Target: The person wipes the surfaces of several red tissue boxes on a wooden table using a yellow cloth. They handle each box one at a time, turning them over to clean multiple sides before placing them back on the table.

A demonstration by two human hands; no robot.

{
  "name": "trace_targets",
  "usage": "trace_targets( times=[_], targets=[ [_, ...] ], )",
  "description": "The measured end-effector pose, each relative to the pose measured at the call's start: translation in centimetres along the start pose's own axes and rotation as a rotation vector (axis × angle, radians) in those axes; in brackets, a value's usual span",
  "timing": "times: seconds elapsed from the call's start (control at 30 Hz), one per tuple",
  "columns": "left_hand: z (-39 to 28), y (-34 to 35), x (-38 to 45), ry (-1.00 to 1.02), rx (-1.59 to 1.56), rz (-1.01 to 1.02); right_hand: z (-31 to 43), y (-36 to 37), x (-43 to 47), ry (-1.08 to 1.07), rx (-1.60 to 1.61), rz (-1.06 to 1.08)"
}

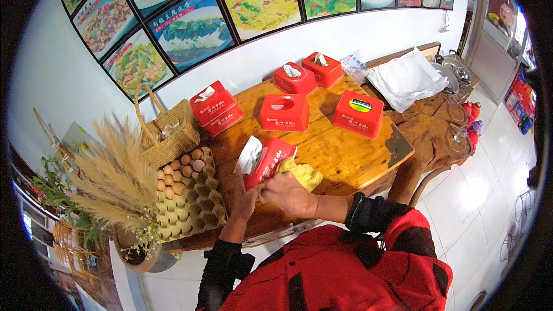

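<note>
Just above the near part of the wooden table (332, 160), my left hand (245, 196) grips a red tissue box (273, 157), tilted on its side with white tissue (250, 155) sticking out. A yellow cloth (304, 173) is bunched in my right hand (288, 194) against the box's near side. Beyond it stand several more red tissue boxes. One box (284, 113) has an oval opening with no tissue standing out; another (358, 113) shows a green and black packet through its opening.
At the left are an egg tray (190, 211) with several brown eggs, a woven basket (173, 138) and a pot of dried pampas grass (114, 177). A white plastic bag (406, 77) lies at the back right, near metal pot lids (447, 77). Framed food pictures (259, 2) hang on the wall.
</note>
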State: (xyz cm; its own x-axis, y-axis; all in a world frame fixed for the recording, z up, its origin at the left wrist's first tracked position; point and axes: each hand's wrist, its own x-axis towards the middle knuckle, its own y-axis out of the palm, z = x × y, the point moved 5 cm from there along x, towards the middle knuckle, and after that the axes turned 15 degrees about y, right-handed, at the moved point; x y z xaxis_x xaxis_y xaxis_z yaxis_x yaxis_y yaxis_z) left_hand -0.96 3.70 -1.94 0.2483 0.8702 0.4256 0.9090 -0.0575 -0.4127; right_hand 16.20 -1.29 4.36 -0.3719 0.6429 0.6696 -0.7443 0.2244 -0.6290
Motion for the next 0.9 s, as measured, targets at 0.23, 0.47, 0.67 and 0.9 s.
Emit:
trace_targets(
  times=[0.23,0.47,0.67,0.9],
  targets=[
    [-0.7,-0.5,-0.2,0.079,0.214,0.143,-7.6,-2.0,1.0,0.302,-0.074,-0.099],
    [2.2,-0.2,0.4,0.03,0.165,0.022,-2.4,-0.3,0.5,0.231,0.014,-0.046],
    [-3.1,0.7,0.6,-0.08,0.339,0.096,1.0,2.3,-4.4,-0.176,-0.091,0.263],
    [-2.3,0.8,-1.4,0.083,0.202,-0.005,-5.6,-2.2,-5.2,0.192,-0.267,0.268]
  ],
)
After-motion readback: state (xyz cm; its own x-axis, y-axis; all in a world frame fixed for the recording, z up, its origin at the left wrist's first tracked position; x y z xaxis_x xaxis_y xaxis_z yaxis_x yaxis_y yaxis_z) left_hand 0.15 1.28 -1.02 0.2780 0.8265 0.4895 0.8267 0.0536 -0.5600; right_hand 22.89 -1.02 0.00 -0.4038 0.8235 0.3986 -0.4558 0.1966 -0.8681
